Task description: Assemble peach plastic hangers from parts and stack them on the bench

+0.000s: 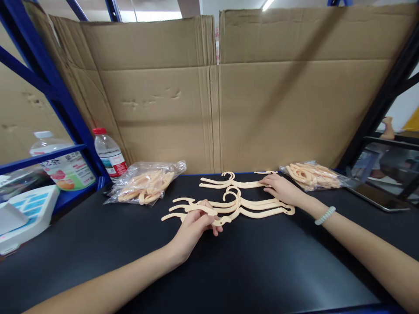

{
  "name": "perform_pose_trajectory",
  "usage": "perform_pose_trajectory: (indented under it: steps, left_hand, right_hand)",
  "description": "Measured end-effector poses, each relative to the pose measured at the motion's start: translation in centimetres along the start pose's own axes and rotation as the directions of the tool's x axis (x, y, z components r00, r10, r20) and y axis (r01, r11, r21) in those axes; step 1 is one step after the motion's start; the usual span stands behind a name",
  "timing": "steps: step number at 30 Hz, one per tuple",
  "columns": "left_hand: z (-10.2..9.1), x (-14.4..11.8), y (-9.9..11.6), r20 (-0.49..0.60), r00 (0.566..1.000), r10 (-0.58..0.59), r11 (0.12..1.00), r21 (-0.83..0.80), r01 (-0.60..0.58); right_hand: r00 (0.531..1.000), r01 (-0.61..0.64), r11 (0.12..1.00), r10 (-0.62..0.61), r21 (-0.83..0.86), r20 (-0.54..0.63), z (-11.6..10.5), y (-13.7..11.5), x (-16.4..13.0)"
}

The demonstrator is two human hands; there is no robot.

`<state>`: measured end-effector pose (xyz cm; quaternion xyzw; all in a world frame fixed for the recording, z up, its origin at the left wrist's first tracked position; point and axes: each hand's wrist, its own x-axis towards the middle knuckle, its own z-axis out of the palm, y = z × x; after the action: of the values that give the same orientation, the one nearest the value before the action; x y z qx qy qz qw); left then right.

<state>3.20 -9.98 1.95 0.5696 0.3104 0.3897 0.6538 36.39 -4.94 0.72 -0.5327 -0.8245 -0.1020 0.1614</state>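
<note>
Several cream plastic hangers lie on the black table (248, 270). My left hand (194, 226) pinches the nearest hanger (183, 208) by its arm, at the left of the overlapping pile (255, 207). My right hand (283, 188) rests with fingers spread on the right arm of the far hanger (229, 181). A white beaded bracelet (325, 215) is on my right wrist.
A clear bag of more hangers (145, 185) lies at the left, another bag (310, 174) at the right. A cardboard wall (216, 96) stands behind. Two bottles (109, 153) (62, 163) and a white device (22, 216) sit by the blue rack at the left. A tablet (376, 194) lies at the right.
</note>
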Motion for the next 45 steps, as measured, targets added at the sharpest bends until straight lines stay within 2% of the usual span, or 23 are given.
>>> perform_pose_trajectory:
  steps: [4,10,15,19,22,25,27,33,37,45]
  left_hand:
    - [0.1,0.0,0.5,-0.042,0.999,0.016,0.998,-0.061,-0.019]
    - [-0.8,0.6,1.5,-0.103,0.994,0.024,1.0,-0.014,-0.026]
    - [-2.0,1.2,2.5,-0.14,0.986,0.092,0.995,0.048,-0.086]
    - [-3.1,1.9,3.2,-0.205,0.97,0.129,0.991,0.046,-0.123]
    - [-4.0,2.3,3.6,-0.23,0.964,0.136,0.991,0.034,-0.132]
    - [-4.6,2.6,3.7,-0.211,0.965,0.156,0.987,0.069,-0.145]
    - [-4.9,2.7,3.7,-0.193,0.97,0.15,0.987,0.085,-0.136]
    - [-5.0,2.8,3.0,-0.084,0.995,0.058,0.997,-0.04,-0.061]
    - [-4.8,2.6,2.5,0.004,1.0,-0.004,0.992,-0.125,0.004]
    - [-4.3,2.3,2.4,0.024,0.999,-0.044,0.97,-0.238,0.048]
  right_hand:
    - [0.999,0.004,1.0,-0.004,-0.009,-0.037,0.2,-0.5,0.5]
    - [0.994,0.006,0.993,0.007,0.114,-0.111,-0.2,-1.0,0.5]
    - [0.981,-0.106,0.982,0.129,0.156,-0.145,-1.9,-1.0,0.0]
    - [0.951,-0.142,0.982,0.171,0.127,-0.256,-3.7,-1.3,-0.4]
    - [0.949,-0.145,0.931,0.226,0.334,-0.219,-4.5,-1.7,-1.1]
    - [0.946,-0.138,0.82,0.275,0.555,-0.171,-4.9,-1.8,-1.8]
    - [0.948,-0.151,0.797,0.284,0.584,-0.143,-5.0,-1.7,-2.2]
    - [0.964,-0.196,0.792,0.264,0.578,-0.034,-4.8,-1.3,-2.4]
    - [0.967,-0.186,0.803,0.253,0.566,-0.042,-4.4,-1.4,-2.3]
    - [0.976,-0.145,0.849,0.208,0.509,-0.069,-4.5,-1.6,-2.4]
